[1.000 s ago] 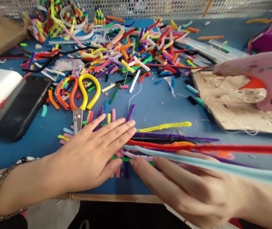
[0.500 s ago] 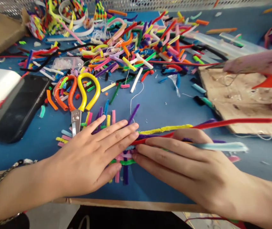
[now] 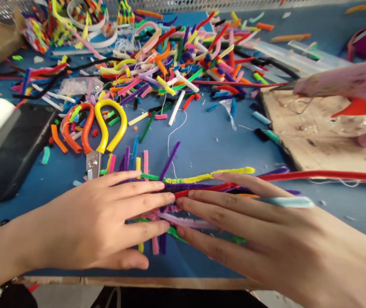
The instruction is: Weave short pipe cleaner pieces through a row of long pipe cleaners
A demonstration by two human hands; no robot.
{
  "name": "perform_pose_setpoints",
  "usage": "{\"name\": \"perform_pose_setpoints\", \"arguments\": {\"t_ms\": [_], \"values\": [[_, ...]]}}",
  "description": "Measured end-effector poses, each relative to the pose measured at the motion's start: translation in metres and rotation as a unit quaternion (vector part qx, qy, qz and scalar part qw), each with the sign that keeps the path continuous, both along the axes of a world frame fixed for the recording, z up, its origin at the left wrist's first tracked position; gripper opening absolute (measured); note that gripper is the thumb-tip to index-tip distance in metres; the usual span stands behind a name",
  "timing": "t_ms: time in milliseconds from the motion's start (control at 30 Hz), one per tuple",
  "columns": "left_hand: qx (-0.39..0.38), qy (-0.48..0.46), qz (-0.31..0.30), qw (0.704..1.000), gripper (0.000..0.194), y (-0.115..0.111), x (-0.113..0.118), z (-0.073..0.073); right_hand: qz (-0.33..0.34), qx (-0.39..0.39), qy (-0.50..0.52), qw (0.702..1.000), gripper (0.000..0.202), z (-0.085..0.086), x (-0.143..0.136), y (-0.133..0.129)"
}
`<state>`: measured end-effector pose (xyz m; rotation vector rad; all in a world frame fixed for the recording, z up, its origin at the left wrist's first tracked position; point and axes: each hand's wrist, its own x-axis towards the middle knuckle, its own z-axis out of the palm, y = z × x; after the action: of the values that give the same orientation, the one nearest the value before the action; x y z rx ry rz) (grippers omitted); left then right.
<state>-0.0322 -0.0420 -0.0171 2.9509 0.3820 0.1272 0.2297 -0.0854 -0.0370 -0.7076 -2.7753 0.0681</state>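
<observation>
My left hand [image 3: 112, 214] lies flat with spread fingers over a woven lattice of pipe cleaners, which it partly hides. Short purple, pink, blue and yellow ends stick out above and below it. Across from it, my right hand [image 3: 250, 231] rests with fingers stretched out over the long pipe cleaners that run to the right. A yellow pipe cleaner [image 3: 198, 177] and a red pipe cleaner [image 3: 324, 174] extend furthest. The tip of a light blue pipe cleaner [image 3: 293, 201] shows beside my right hand. A lilac strand [image 3: 185, 221] passes under the right fingers.
Scissors [image 3: 96, 137] with orange and yellow handles lie beyond my left hand. A black phone [image 3: 16, 154] is at the left. A pink glue gun [image 3: 346, 85] stands over cardboard [image 3: 314, 132] at the right. Many cut pipe cleaner pieces [image 3: 176, 77] cover the back.
Both hands have shifted slightly lower, and the right fingers have spread and flattened over the strands. The lilac strand and more of the green one now show between the hands.
</observation>
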Motion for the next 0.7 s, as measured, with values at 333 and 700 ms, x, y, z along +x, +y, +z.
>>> {"name": "perform_pose_setpoints", "arguments": {"t_ms": [333, 700], "values": [[-0.036, 0.025, -0.010, 0.999, 0.042, 0.0034, -0.0055, -0.0015, 0.032, -0.012, 0.022, 0.999, 0.046, 0.0012, -0.0043, 0.0083], [-0.087, 0.007, -0.007, 0.996, 0.039, 0.0020, -0.0036, -0.0093, 0.027, -0.054, 0.039, 0.997, 0.044, -0.0037, -0.0047, 0.0076]]}}
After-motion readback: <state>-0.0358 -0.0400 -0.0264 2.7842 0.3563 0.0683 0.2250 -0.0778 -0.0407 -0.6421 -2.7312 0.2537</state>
